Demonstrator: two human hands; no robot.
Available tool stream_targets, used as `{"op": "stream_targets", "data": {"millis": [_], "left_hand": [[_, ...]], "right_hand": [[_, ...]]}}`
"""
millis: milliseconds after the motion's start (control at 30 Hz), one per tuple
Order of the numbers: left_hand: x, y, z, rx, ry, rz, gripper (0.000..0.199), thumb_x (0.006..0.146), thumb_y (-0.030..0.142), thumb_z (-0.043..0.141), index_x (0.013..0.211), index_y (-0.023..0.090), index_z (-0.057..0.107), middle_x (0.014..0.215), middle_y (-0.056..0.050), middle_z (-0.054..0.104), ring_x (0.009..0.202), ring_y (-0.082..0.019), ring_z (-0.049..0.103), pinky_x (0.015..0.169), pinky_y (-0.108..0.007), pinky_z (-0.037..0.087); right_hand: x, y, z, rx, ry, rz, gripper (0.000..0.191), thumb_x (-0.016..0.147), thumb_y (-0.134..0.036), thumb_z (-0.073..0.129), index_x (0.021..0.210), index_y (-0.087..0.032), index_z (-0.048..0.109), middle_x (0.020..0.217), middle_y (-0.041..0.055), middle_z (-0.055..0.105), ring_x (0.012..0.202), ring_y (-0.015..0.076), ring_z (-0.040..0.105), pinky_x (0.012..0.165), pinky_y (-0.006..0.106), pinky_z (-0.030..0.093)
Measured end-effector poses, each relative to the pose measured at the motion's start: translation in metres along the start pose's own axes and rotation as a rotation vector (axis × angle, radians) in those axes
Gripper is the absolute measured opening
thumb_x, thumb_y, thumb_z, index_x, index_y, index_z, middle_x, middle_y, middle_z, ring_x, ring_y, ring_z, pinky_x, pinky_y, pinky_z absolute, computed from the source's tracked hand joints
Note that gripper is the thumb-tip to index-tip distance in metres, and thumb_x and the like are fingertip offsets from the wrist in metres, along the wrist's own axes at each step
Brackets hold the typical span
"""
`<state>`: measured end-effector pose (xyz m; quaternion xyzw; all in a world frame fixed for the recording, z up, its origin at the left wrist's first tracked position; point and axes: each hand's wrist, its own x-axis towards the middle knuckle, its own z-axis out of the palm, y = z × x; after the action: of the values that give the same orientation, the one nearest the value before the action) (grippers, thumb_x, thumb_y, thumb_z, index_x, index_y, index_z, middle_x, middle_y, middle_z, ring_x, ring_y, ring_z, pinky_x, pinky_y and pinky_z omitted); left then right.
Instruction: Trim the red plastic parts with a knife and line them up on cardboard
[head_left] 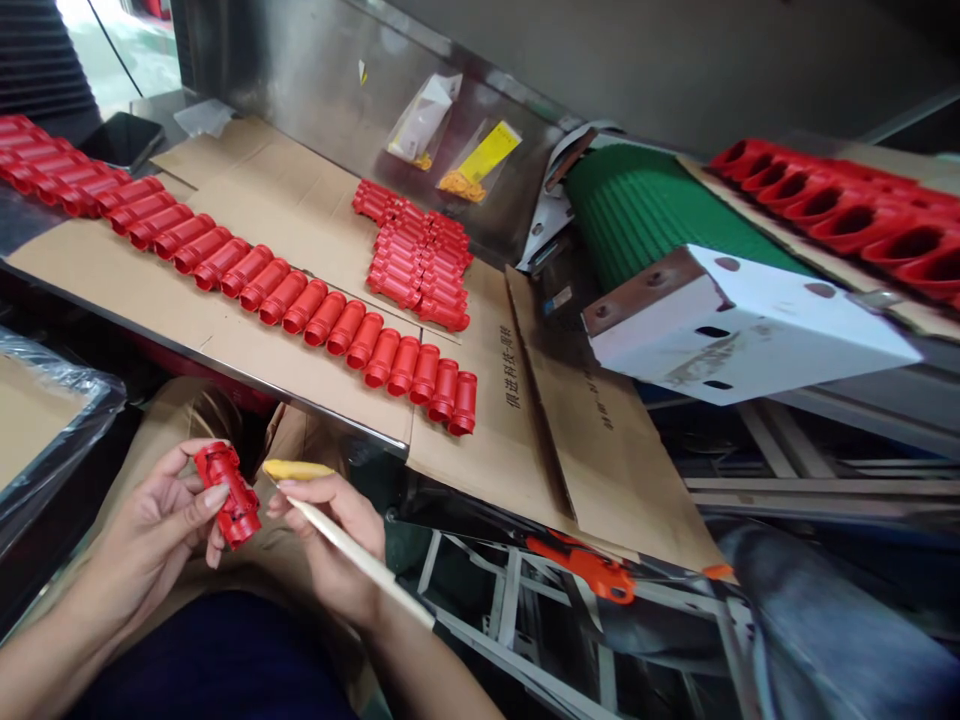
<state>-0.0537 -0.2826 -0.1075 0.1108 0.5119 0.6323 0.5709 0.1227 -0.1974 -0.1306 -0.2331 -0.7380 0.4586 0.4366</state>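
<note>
My left hand (169, 505) is closed around a red plastic tubular part (229, 495), with the thumb pressed along its side. Just to the right, my right hand (337, 535) grips a long, flat, cream-coloured stick (360, 555) that slants down past the wrist. A yellow piece (298, 470), perhaps a finger cot, shows at that hand's fingertips. Both hands are above my lap, with a small gap between the red part and the right fingers. On the cardboard-covered table lies a long row of red tubular parts (285, 298), and behind it a second group of them (416, 255).
Cardboard sheets (322, 385) cover the table. Small clear bags (424, 120) lie at the back, near a green conveyor roller (645, 215) with a white metal bracket (742, 330). More red parts (847, 205) stand at right. An orange-handled tool (592, 570) hangs below; a plastic-lined box (45, 420) is left.
</note>
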Motion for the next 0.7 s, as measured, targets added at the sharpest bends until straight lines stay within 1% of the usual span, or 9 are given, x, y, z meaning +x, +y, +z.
{"op": "stream_targets", "data": {"millis": [33, 67, 100, 167, 233, 300, 433, 600, 700], "left_hand": [[-0.001, 0.0, 0.001, 0.015, 0.01, 0.045, 0.052, 0.081, 0.032, 0.094, 0.122, 0.022, 0.063, 0.076, 0.001, 0.075, 0.052, -0.012, 0.064, 0.048, -0.019, 0.056], [-0.002, 0.001, 0.002, 0.031, 0.021, 0.082, 0.056, 0.08, 0.031, 0.095, 0.125, 0.023, 0.062, 0.078, 0.001, 0.077, 0.054, -0.013, 0.067, 0.051, -0.02, 0.057], [-0.003, 0.001, 0.002, 0.047, 0.029, 0.112, 0.059, 0.078, 0.031, 0.096, 0.126, 0.024, 0.061, 0.08, 0.001, 0.077, 0.056, -0.014, 0.069, 0.053, -0.022, 0.059], [-0.004, 0.001, 0.002, 0.073, 0.036, 0.152, 0.06, 0.078, 0.032, 0.096, 0.126, 0.026, 0.06, 0.083, 0.002, 0.079, 0.06, -0.016, 0.071, 0.055, -0.025, 0.062], [-0.005, 0.001, 0.002, 0.082, 0.032, 0.176, 0.059, 0.079, 0.032, 0.095, 0.126, 0.028, 0.06, 0.085, 0.002, 0.079, 0.063, -0.017, 0.071, 0.056, -0.026, 0.063], [-0.007, 0.0, 0.002, 0.073, 0.03, 0.188, 0.057, 0.079, 0.03, 0.095, 0.125, 0.029, 0.061, 0.089, 0.001, 0.08, 0.064, -0.017, 0.071, 0.057, -0.027, 0.063], [-0.008, 0.0, 0.003, 0.06, 0.043, 0.188, 0.055, 0.078, 0.026, 0.095, 0.123, 0.03, 0.064, 0.098, -0.002, 0.083, 0.064, -0.019, 0.072, 0.056, -0.028, 0.064], [-0.009, 0.0, 0.003, 0.065, 0.033, 0.19, 0.054, 0.08, 0.025, 0.094, 0.124, 0.031, 0.064, 0.1, -0.002, 0.085, 0.065, -0.018, 0.073, 0.06, -0.028, 0.066], [-0.009, -0.001, 0.003, 0.064, 0.045, 0.198, 0.054, 0.078, 0.026, 0.095, 0.124, 0.031, 0.065, 0.1, -0.001, 0.084, 0.065, -0.018, 0.073, 0.058, -0.028, 0.065]], "right_hand": [[0.002, -0.003, -0.002, 0.04, -0.013, 0.069, 0.016, 0.109, -0.033, 0.066, 0.115, -0.02, 0.073, 0.105, 0.0109, 0.083, 0.087, 0.0202, 0.083, 0.079, 0.033, 0.071], [0.003, -0.006, -0.004, 0.05, -0.022, 0.095, 0.019, 0.109, -0.036, 0.067, 0.113, -0.02, 0.075, 0.105, 0.0113, 0.083, 0.089, 0.0205, 0.083, 0.079, 0.033, 0.071], [0.004, -0.01, -0.006, 0.035, -0.022, 0.081, 0.019, 0.108, -0.036, 0.067, 0.113, -0.02, 0.076, 0.105, 0.0114, 0.084, 0.091, 0.0212, 0.083, 0.081, 0.034, 0.071], [0.004, -0.015, -0.008, -0.029, -0.019, -0.014, 0.017, 0.108, -0.032, 0.067, 0.116, -0.021, 0.077, 0.106, 0.0112, 0.084, 0.097, 0.022, 0.081, 0.085, 0.035, 0.07], [0.002, -0.018, -0.007, -0.081, -0.019, -0.104, 0.018, 0.109, -0.027, 0.064, 0.122, -0.02, 0.075, 0.108, 0.0114, 0.084, 0.1, 0.0224, 0.08, 0.086, 0.036, 0.069], [-0.001, -0.019, -0.005, -0.105, -0.015, -0.147, 0.021, 0.11, -0.026, 0.062, 0.127, -0.02, 0.074, 0.109, 0.0117, 0.084, 0.1, 0.0228, 0.08, 0.086, 0.036, 0.069], [-0.005, -0.018, -0.002, -0.116, -0.016, -0.158, 0.023, 0.108, -0.026, 0.064, 0.129, -0.021, 0.074, 0.11, 0.0124, 0.083, 0.098, 0.024, 0.08, 0.084, 0.037, 0.07], [-0.005, -0.018, -0.003, -0.112, -0.034, -0.168, 0.026, 0.106, -0.021, 0.066, 0.131, -0.02, 0.073, 0.115, 0.0131, 0.082, 0.102, 0.0236, 0.08, 0.086, 0.036, 0.07], [-0.005, -0.019, -0.002, -0.106, -0.025, -0.164, 0.026, 0.106, -0.021, 0.066, 0.131, -0.02, 0.073, 0.117, 0.0133, 0.082, 0.102, 0.0239, 0.08, 0.087, 0.036, 0.07]]}}
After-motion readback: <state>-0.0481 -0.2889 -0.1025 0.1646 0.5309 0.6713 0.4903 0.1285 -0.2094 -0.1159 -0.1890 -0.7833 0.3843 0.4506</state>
